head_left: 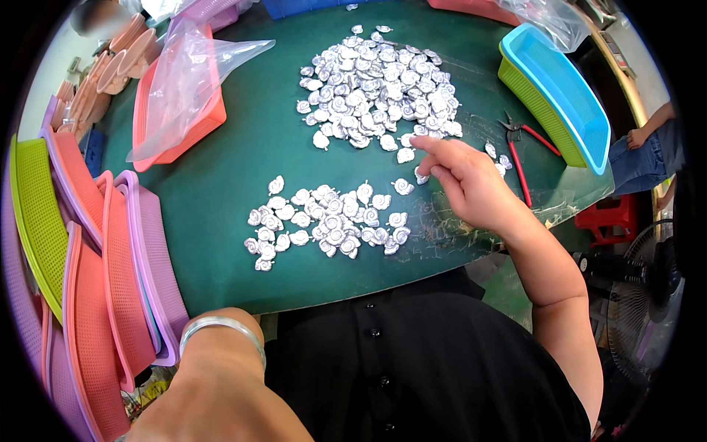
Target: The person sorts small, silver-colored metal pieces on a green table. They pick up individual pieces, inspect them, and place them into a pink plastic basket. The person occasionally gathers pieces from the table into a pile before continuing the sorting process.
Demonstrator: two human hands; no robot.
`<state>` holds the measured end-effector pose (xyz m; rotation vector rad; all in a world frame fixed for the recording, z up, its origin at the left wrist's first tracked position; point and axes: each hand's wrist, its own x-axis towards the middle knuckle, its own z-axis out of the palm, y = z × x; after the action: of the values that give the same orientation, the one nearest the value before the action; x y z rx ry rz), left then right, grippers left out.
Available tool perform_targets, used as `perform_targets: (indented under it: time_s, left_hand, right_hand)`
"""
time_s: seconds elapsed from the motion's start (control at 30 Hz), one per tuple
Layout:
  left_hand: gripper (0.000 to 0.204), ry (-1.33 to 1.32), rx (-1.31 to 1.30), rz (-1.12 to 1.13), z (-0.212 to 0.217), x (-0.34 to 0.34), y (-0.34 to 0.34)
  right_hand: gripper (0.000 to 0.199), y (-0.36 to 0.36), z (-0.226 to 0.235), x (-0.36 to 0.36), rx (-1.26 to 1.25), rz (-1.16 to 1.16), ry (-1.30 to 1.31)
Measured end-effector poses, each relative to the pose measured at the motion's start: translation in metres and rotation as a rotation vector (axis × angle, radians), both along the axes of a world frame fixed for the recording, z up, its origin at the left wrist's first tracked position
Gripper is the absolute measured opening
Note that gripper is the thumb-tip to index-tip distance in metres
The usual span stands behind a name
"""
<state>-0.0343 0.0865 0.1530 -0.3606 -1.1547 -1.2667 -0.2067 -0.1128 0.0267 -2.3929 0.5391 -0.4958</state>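
In the head view, the right hand [471, 180] is half open, its index finger stretched to the near fringe of the large heap of silver spiral pieces [375, 92], with nothing clearly gripped; the step looks like drawing single pieces out, which calls for a light fingertip pinch or slide. A smaller cluster [335, 221] lies closer to the body. I cannot tell how the left hand's fingers stand. Bare green table [202, 228] separates the groups; pliers [520, 173] and a blue basket [560, 81] limit room rightward.
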Motion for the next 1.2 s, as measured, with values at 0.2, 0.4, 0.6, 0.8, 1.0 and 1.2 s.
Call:
perform_targets:
  time_s: [0.2, 0.4, 0.6, 0.8, 1.0, 1.2]
  left_hand:
    - [0.043, 0.042, -0.007, -0.063, -0.002, -0.001, -0.003]
    - [0.044, 0.037, 0.018, -0.084, -0.005, -0.002, -0.009]
    - [0.049, -0.232, -0.015, -0.09, -0.018, 0.018, -0.047]
    - [0.055, -0.337, 0.074, 0.07, -0.05, 0.035, -0.053]
    - [0.05, -0.548, 0.426, 0.566, -0.083, 0.036, -0.064]
    - [0.032, -0.691, 0.499, 0.702, -0.114, 0.042, -0.071]
  right_hand:
    - [0.046, 0.007, 0.001, -0.001, 0.044, 0.146, 0.038]
    - [0.045, -0.006, -0.003, -0.008, -0.075, -0.033, 0.037]
    - [0.058, 0.003, -0.009, 0.0, -0.158, -0.061, 0.05]
    - [0.055, 0.005, -0.013, 0.001, -0.193, -0.066, 0.03]
    - [0.049, 0.0, -0.018, -0.006, 0.088, -0.185, -0.04]
    - [0.046, -0.002, -0.016, -0.006, 0.238, -0.238, -0.051]
